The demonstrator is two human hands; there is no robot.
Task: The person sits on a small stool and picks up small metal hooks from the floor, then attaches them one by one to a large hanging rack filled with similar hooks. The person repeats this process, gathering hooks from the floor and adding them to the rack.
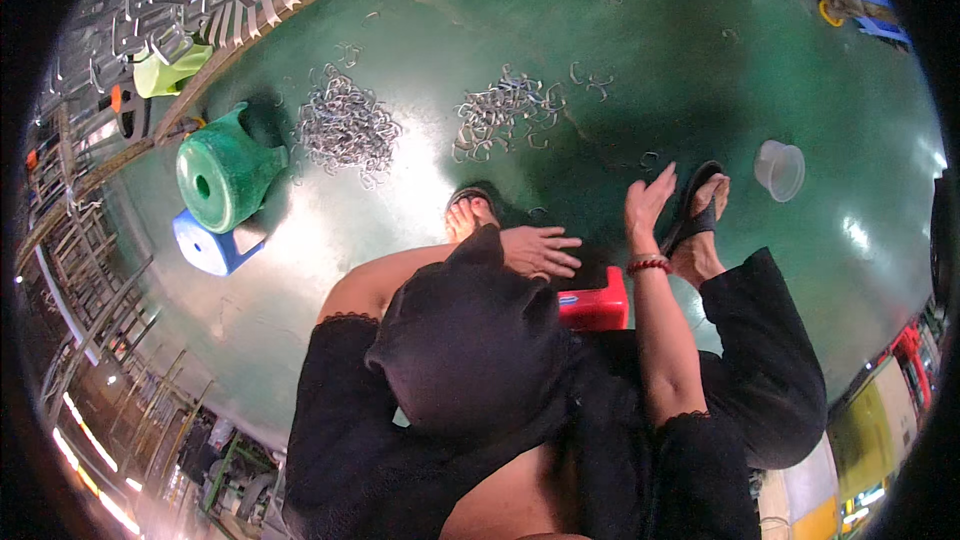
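Observation:
My left hand is held low between my feet, fingers stretched and apart, with nothing visible in it. My right hand is raised beside my right sandal, fingers extended and holding nothing. A single small curved metal piece lies just beyond its fingertips. Farther off on the green floor are a dense pile of shiny C-shaped metal pieces on the left and a looser pile of C-shaped metal pieces near the middle. A black fabric shape covers part of my left forearm.
A red stool shows between my legs. At left stand a green stool and a blue-and-white stool. A clear plastic tub lies on the right. Metal parts hang from a rack at upper left.

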